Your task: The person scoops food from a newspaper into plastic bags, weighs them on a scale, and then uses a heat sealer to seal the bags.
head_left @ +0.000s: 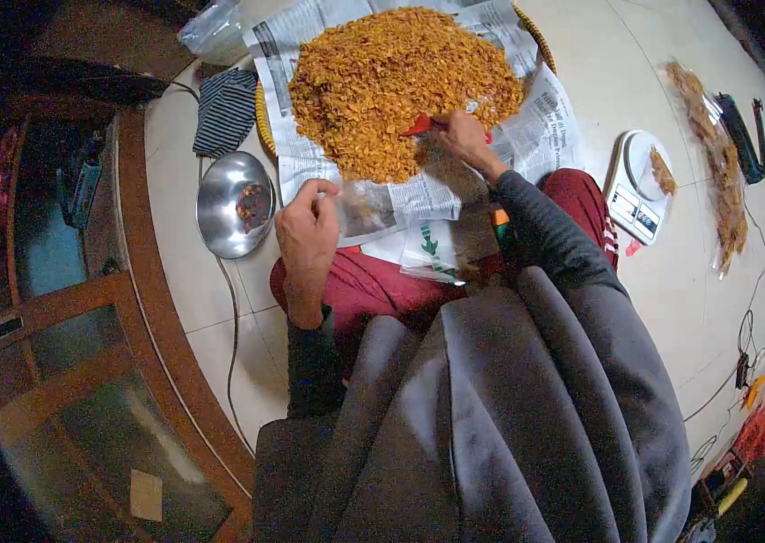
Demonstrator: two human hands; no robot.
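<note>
A large heap of orange-brown chips lies on newspaper spread over a round woven tray. My right hand is closed around a red spoon at the heap's near right edge; the spoon's tip touches the chips. At the near left edge, my left hand pinches the rim of a clear plastic bag, its thumb and fingers close together. A few chips seem to show through that bag. Another clear bag with green print lies by my lap.
Left of the tray are a steel bowl with dark red bits and a striped cloth. To the right, a white kitchen scale bears a small chip-filled bag. Beyond it lie long filled bags, a black tool and cables.
</note>
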